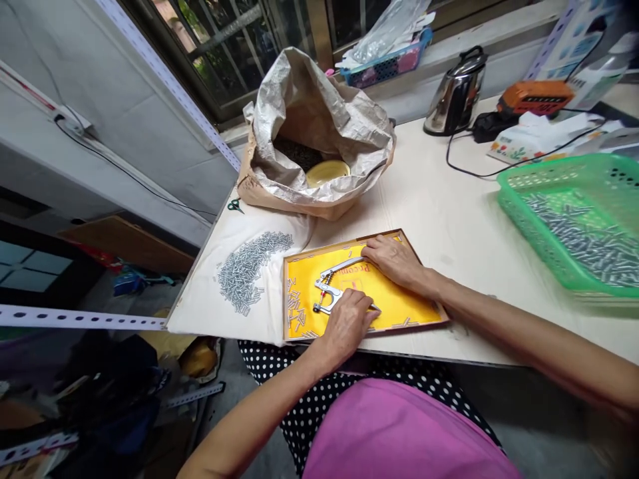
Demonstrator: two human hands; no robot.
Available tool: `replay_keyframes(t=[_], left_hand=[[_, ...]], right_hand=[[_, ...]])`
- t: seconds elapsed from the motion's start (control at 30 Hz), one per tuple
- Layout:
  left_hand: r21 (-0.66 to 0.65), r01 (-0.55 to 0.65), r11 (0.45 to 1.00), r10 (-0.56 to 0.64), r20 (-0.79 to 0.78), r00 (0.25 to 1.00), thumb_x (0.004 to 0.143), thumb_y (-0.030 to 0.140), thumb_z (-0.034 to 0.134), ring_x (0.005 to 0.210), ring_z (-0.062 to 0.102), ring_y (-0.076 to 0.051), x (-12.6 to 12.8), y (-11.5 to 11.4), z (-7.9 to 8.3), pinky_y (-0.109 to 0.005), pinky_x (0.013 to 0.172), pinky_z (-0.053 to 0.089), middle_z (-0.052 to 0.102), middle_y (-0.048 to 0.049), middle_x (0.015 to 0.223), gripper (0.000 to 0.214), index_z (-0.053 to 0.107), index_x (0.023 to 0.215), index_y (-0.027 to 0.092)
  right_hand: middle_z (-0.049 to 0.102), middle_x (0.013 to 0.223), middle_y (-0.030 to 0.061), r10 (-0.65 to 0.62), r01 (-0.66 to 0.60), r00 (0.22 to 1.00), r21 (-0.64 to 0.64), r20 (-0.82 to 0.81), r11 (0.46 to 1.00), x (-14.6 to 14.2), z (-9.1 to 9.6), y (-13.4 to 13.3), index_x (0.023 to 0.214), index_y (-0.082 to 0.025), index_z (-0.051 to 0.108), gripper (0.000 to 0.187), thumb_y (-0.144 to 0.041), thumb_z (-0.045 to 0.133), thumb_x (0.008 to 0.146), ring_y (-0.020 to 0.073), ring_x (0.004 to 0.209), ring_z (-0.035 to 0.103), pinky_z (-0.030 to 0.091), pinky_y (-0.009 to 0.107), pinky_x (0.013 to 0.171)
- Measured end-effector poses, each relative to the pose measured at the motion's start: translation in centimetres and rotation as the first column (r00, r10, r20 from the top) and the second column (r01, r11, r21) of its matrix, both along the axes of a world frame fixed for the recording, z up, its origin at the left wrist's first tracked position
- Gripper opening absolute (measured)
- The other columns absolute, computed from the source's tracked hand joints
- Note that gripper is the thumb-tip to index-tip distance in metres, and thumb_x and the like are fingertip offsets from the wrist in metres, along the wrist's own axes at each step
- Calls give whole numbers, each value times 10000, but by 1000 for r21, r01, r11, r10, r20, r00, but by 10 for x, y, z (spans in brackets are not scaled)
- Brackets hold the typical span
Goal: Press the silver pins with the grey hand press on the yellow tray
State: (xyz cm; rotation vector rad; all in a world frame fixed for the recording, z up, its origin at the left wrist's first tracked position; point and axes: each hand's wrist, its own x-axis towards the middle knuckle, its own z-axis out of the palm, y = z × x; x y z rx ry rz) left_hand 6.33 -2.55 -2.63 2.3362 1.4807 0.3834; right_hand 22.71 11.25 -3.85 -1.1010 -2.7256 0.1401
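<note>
Silver snap-fastener pliers (327,301) lie low over a shallow tray with a yellow bottom (394,313), their two handles spread wide apart. My left hand (347,322) is closed around the lower handle, near the jaws. At the far end of the upper handle, the fingers of my right hand (392,259) are closed on it. Small metal pins (294,306) lie loose along the tray's left side, with several more by its front edge. Whether a pin sits in the jaws is too small to tell.
Left of the tray is a heap of metal pins (247,269) on white cloth. Behind stands an open sack (319,193) with a yellow bowl (327,173) inside. A green basket (564,266) of pins is at right, a kettle (454,96) farther back. Small scissors (234,205) lie at left.
</note>
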Motion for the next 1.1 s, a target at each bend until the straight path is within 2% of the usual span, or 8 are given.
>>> replay_keyframes(t=[0.1,0.2,0.27,0.4,0.53,0.7,0.8,1.1], left_hand=[[82,-58,995,49,103,993,988,269,550,1134,600,-238,-7,-9,3,-419,977,532,656,-113,1199,200,681,1120,193],[204,-228,952,202,142,969,999,271,525,1083,611,-233,-33,-9,9,-418,949,538,668,-101,1141,199,692,1084,202],[261,-369,892,352,113,929,996,241,519,1011,611,-226,-65,-3,15,-397,910,535,678,-88,1042,188,697,1031,193],[332,-608,721,656,-44,753,978,209,500,996,577,-256,-147,15,23,-406,904,501,675,-92,983,212,709,983,178],[309,-707,636,771,-222,597,970,233,463,1053,539,-293,-209,25,19,-411,913,474,671,-111,1011,270,726,983,172],[226,-676,702,700,-397,594,961,248,469,1078,517,-300,-230,29,11,-389,872,463,655,-112,1025,269,733,959,196],[210,-628,749,640,-473,605,964,219,440,1097,508,-299,-231,34,8,-380,857,449,639,-117,1044,271,709,989,196],[173,-387,906,405,-625,667,966,146,350,1039,511,-299,-243,41,8,-383,833,435,605,-144,1024,274,618,920,182]], right_hand=[[655,1051,124,-17,18,996,6,-82,1000,0,3,-21,981,-168,640,209,-255,452,1007,248,944,550,340,345,783],[680,901,81,30,-51,993,-190,-115,980,-9,3,-50,933,-188,619,260,-376,461,1017,221,813,603,353,321,706],[695,893,76,31,-45,998,-252,-59,967,-19,3,-67,944,-203,612,288,-480,539,968,242,786,632,343,323,665],[686,869,63,11,9,998,-335,56,942,-34,7,-84,972,-214,569,125,-327,516,973,228,740,650,302,307,602],[637,791,29,-32,16,999,-356,-38,934,-32,14,-83,886,-246,501,201,-334,379,1019,194,644,598,273,302,570],[580,727,14,-106,112,994,-372,36,922,-24,5,-77,837,-260,479,181,-318,399,988,192,586,540,220,310,545],[594,774,28,-71,68,997,-353,5,933,-21,0,-79,861,-253,489,200,-299,353,1000,194,631,555,259,314,563],[618,821,36,-54,4,991,-389,-120,921,-12,20,-87,901,-248,520,211,-292,345,1010,178,659,530,333,309,610]])
